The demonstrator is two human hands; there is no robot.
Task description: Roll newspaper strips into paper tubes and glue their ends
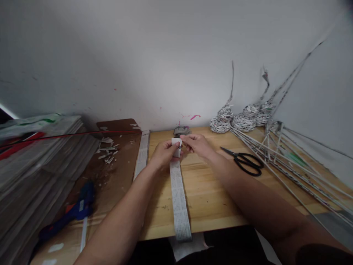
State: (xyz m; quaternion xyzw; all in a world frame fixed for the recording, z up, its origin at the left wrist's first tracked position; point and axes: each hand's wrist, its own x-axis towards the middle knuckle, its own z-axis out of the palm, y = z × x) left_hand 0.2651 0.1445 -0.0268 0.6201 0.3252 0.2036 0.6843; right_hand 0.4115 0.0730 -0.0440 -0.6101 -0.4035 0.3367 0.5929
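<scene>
A long, narrow newspaper strip (pixel 179 198) runs down the wooden table and bends over its front edge. My left hand (pixel 164 152) pinches the strip's far end, thumb on top, with that end raised off the table. At the upper corner of the same end, my right hand (pixel 196 144) has its thumb and forefinger closed on the paper; the other fingers are curled. Left of my left hand lies a pile of similar strips (pixel 142 151). Black-handled scissors (pixel 249 163) rest on the table beyond my right forearm.
Several woven paper gourd shapes (pixel 220 125) stand against the wall, with rolled paper sticks (pixel 300 176) spread at the right. A tall newspaper stack (pixel 55 165), a blue glue gun (pixel 82 204) and paper scraps (pixel 109 151) are at the left. A grey lump (pixel 182 130) sits by the wall.
</scene>
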